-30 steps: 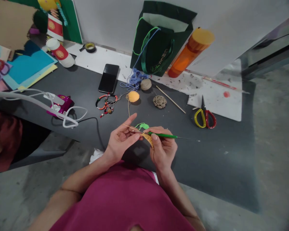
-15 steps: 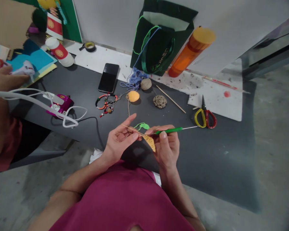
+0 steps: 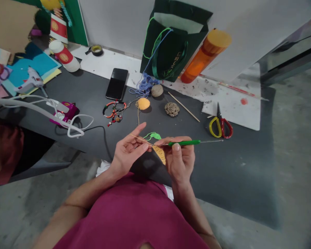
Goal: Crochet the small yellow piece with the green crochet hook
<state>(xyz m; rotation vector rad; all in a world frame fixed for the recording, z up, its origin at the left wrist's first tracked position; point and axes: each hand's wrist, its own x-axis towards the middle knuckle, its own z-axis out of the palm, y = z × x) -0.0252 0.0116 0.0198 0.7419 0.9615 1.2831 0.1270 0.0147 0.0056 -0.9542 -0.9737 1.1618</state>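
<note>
My right hand (image 3: 181,160) grips a crochet hook (image 3: 185,142) by its green handle, its thin metal end pointing left into the stitches. A small yellow crocheted piece (image 3: 159,154) hangs between my hands. My left hand (image 3: 126,152) pinches the edge of that piece between thumb and fingers, and yarn runs taut over its raised index finger. From there the strand leads up to a yellow yarn ball (image 3: 143,103) on the table. Just behind my fingers lies a small green crocheted piece (image 3: 155,136) with a loose tail.
Scissors (image 3: 219,126) lie to the right, near a wooden stick (image 3: 184,106) and a coiled brown rosette (image 3: 172,109). Behind are a phone (image 3: 116,83), blue yarn (image 3: 147,84), a dark green paper bag (image 3: 171,45) and an orange bottle (image 3: 204,55). White cables (image 3: 75,131) and a glue gun (image 3: 32,81) are left.
The crochet hook has swung slightly, its far end now farther right and lower. My right hand shifted a little right. At left, another person's hand has drawn back from the glue gun.
</note>
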